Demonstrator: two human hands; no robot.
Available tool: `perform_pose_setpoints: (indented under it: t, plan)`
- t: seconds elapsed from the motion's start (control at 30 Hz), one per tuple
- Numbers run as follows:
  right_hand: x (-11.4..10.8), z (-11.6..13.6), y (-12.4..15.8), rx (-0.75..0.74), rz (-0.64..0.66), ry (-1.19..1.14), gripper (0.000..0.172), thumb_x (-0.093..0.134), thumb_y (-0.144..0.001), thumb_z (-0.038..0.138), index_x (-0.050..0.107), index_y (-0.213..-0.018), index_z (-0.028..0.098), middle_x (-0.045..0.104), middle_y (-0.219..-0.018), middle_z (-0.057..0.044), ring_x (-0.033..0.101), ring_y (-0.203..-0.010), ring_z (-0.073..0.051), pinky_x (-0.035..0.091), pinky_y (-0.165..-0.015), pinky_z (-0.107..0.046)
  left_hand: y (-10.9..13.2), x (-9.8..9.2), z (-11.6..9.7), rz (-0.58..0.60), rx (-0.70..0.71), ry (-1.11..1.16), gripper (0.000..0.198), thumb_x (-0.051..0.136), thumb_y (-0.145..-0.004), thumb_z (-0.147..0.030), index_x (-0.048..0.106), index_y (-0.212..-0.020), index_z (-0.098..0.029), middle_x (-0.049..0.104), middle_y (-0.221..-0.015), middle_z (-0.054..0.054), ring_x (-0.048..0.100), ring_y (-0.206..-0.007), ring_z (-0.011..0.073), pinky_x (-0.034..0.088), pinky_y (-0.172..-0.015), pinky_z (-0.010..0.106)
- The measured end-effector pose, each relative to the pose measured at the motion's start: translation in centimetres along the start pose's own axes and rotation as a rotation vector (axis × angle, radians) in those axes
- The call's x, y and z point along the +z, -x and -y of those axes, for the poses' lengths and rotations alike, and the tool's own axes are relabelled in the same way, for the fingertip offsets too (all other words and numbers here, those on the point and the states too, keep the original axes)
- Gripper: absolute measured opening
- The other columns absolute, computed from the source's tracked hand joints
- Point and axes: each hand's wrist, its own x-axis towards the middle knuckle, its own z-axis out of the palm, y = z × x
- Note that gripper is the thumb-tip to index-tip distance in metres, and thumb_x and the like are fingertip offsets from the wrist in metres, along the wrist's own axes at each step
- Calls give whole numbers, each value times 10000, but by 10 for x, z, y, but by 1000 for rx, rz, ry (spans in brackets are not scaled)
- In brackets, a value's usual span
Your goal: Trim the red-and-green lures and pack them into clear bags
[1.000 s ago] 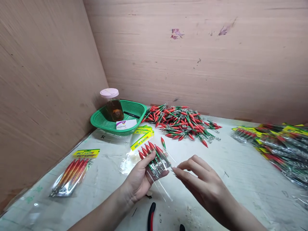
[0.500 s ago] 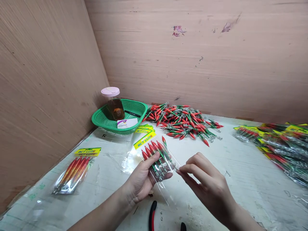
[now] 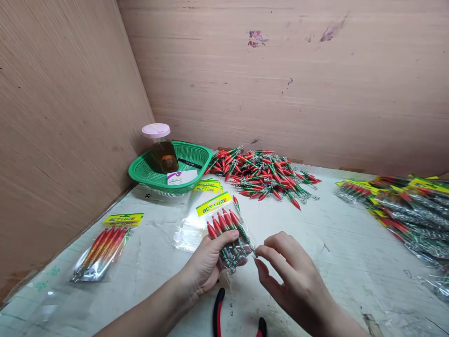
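My left hand (image 3: 210,262) is closed round a clear plastic lure bag (image 3: 213,204) with a yellow "BCT LURE" header, its thumb lying across the front. Inside are several red-and-green fishing lures (image 3: 224,222), red ends up and hooks down. The outermost lure (image 3: 240,222) lies along the bag's right edge; how far it is inside I cannot tell. At its hook end is my right hand (image 3: 291,276), index fingertip touching there and thumb slightly apart below. Behind the held bag lie flat clear bags (image 3: 189,229) with yellow headers.
A pile of loose lures (image 3: 263,173) lies at the back. Filled bags (image 3: 403,210) are heaped on the right. On the left is a bag of orange lures (image 3: 103,250). A green basket (image 3: 136,173) holds a lidded cup (image 3: 163,154), a card and a pen. Pliers (image 3: 217,311) lie in front.
The bag's yellow header now shows fully above the lures, and the lures sit lower beneath it. My right thumb and index finger have parted from their pinch at the bag's edge.
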Motion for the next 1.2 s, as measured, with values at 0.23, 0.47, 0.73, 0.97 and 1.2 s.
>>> perform_pose_setpoints:
  t: [0.23, 0.47, 0.73, 0.97, 1.2]
  plan:
    - [-1, -4, 8, 29, 43, -59, 183, 459, -867, 45, 579, -859, 182, 550, -723, -34, 486, -636, -136, 379, -535, -254, 1, -2, -3, 111, -124, -56, 224, 729, -705, -226, 659, -883, -110, 701, -799, 94, 659, -664, 176, 566, -571, 303]
    - [-15, -10, 37, 102, 72, -63, 159, 466, -872, 53, 550, -817, 177, 514, -674, -26, 485, -617, -145, 371, -527, -260, 5, -3, 10, 317, -136, -247, 1040, 829, -545, -127, 272, -1405, -307, 589, -1203, 126, 674, -821, 194, 548, -705, 327]
    - [-6, -11, 76, 162, 130, 23, 221, 404, -880, 68, 507, -724, 186, 509, -676, -26, 469, -613, -140, 374, -532, -246, 1, -15, 34, 259, 477, -1253, 571, 664, -711, -220, 556, -1271, -251, 595, -923, 67, 589, -770, 203, 486, -755, 352]
    - [-1, -18, 84, 154, 220, 109, 169, 434, -879, 123, 521, -744, 177, 505, -708, -32, 449, -633, -156, 355, -558, -257, -12, -3, 32, 686, 700, -1484, 801, 697, -681, -189, 378, -1413, -251, 317, -1510, 121, 210, -1405, 333, 156, -1135, 507]
    - [5, -26, 88, 97, 182, 173, 282, 373, -865, 35, 486, -656, 187, 511, -670, -33, 413, -613, -163, 311, -553, -267, -37, 6, 36, 751, 843, -1422, 603, 618, -779, -198, 463, -1358, -258, 485, -1401, 116, 392, -1330, 295, 168, -1135, 471]
